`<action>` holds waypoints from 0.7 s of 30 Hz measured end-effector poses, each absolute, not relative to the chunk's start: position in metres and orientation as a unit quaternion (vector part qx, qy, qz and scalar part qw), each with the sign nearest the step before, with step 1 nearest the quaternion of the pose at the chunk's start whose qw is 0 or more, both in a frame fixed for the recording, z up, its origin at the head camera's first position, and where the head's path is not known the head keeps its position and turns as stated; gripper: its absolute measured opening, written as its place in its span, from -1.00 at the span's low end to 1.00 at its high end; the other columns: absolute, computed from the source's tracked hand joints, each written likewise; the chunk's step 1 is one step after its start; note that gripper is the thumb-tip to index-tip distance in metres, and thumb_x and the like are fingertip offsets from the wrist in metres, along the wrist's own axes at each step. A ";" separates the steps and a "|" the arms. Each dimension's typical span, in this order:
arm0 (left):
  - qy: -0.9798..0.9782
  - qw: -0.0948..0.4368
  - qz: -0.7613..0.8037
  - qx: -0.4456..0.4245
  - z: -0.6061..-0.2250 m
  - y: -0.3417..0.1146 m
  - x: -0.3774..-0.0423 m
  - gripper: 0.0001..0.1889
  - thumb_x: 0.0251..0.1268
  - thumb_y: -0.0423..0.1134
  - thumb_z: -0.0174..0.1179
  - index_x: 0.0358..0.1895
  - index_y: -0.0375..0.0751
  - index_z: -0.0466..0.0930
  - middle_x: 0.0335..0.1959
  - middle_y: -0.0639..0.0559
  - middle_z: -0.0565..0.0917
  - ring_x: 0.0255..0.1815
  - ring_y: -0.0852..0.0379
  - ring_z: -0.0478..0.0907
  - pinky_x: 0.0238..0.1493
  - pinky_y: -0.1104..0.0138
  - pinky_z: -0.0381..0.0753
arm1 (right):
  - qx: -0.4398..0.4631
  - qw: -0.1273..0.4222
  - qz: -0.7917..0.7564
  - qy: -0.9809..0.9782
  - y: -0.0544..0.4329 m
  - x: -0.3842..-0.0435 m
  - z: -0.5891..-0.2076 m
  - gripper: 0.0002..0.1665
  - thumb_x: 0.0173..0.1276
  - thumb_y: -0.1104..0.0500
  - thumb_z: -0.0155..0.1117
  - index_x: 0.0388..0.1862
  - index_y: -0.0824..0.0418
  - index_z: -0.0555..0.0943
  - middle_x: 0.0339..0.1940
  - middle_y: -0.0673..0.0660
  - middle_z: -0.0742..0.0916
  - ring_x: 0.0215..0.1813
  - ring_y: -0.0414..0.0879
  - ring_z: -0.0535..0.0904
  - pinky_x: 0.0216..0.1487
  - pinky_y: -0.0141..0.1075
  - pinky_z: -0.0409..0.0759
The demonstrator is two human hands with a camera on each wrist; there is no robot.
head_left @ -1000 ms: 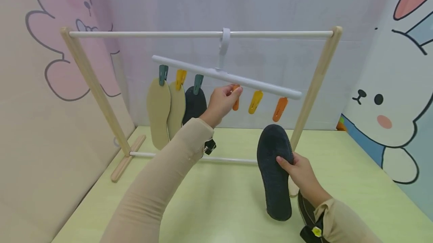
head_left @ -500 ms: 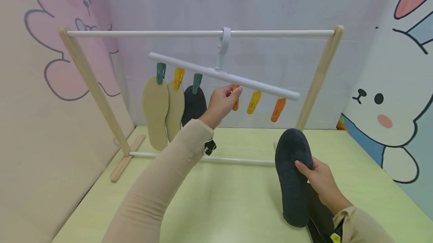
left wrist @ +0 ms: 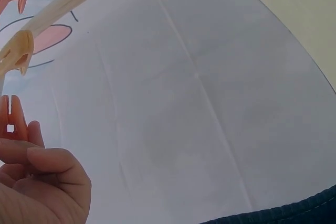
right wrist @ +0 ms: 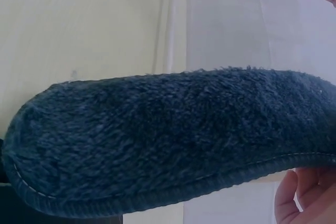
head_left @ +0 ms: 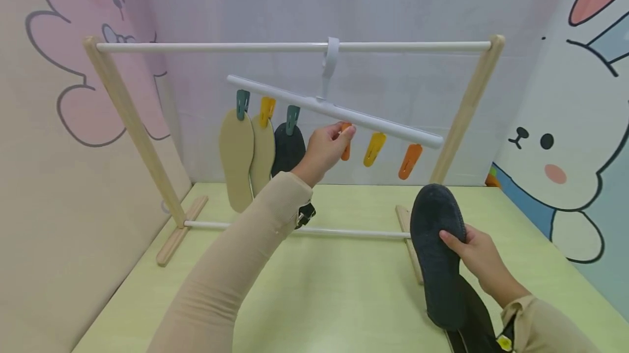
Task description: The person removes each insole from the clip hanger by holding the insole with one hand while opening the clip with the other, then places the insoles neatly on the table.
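Observation:
My left hand (head_left: 321,151) pinches an orange clip (head_left: 346,148) under the tilted white hanger bar (head_left: 295,100). In the left wrist view, the clip (left wrist: 16,124) points its prongs away from the fingers. My right hand (head_left: 486,265) grips a dark blue insole (head_left: 436,255) by its right edge, thumb on its face. The insole stands roughly upright, below and right of the clips. Its fleecy side (right wrist: 168,135) fills the right wrist view. A yellow clip (head_left: 374,149) and another orange clip (head_left: 410,161) hang with nothing in them.
Two beige insoles (head_left: 237,162) and a dark one (head_left: 289,151) hang from green and yellow clips at left. The hanger hooks on the rack's top rail (head_left: 221,47). A dark object (head_left: 474,315), partly hidden, lies on the table (head_left: 334,293) behind the held insole.
My right hand has moved rightward and slightly down with the insole, uncovering more of the rack's right foot. My left hand keeps its pinch on the orange clip.

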State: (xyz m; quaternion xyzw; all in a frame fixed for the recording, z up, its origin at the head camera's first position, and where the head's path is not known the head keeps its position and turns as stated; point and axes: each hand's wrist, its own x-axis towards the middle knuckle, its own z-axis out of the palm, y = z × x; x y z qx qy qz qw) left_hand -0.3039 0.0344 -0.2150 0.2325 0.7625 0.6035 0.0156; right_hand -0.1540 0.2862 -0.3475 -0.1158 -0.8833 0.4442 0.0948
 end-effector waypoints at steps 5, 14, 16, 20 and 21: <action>0.764 0.019 0.602 0.232 -0.214 0.034 -0.303 -0.65 0.45 -0.10 0.07 0.05 -0.31 0.57 -0.50 -0.02 0.38 -0.49 0.13 0.24 -0.48 0.38 0.19 | -0.108 0.076 0.437 -0.890 0.295 -0.153 -0.344 -0.38 0.50 0.05 0.07 0.16 0.63 0.37 -0.03 0.45 0.65 0.20 0.39 0.40 0.12 0.18 0.39; 0.764 0.013 0.601 0.235 -0.213 0.030 -0.304 -0.68 0.46 -0.11 0.06 0.02 -0.30 0.58 -0.52 -0.01 0.37 -0.49 0.13 0.23 -0.47 0.37 0.18 | -0.107 0.040 0.435 -0.893 0.313 -0.154 -0.338 -0.41 0.48 0.08 0.11 0.11 0.66 0.39 -0.13 0.36 0.68 -0.18 -0.03 0.63 -0.10 -0.06 0.59; 0.761 0.012 0.604 0.237 -0.213 0.029 -0.305 -0.69 0.46 -0.11 0.06 -0.03 -0.32 0.58 -0.55 -0.01 0.38 -0.52 0.14 0.22 -0.49 0.37 0.17 | -0.111 0.031 0.441 -0.890 0.317 -0.154 -0.337 -0.41 0.48 0.08 0.11 0.09 0.66 0.39 -0.20 0.27 0.70 -0.25 -0.17 0.59 -0.15 -0.14 0.60; 0.756 0.009 0.610 0.235 -0.214 0.028 -0.307 -0.72 0.46 -0.14 0.07 -0.11 -0.34 0.57 -0.59 -0.01 0.38 -0.56 0.14 0.19 -0.52 0.36 0.13 | -0.118 0.016 0.464 -0.878 0.322 -0.153 -0.338 -0.44 0.48 0.10 0.12 0.06 0.65 0.39 -0.32 0.07 0.68 -0.33 -0.26 0.53 -0.25 -0.24 0.58; 0.756 0.009 0.612 0.234 -0.214 0.027 -0.307 -0.72 0.46 -0.15 0.06 -0.12 -0.34 0.58 -0.60 0.00 0.38 -0.56 0.14 0.19 -0.52 0.37 0.13 | -0.118 0.012 0.470 -0.875 0.322 -0.152 -0.339 -0.45 0.48 0.11 0.12 0.05 0.65 0.39 -0.34 0.04 0.67 -0.34 -0.26 0.53 -0.27 -0.24 0.58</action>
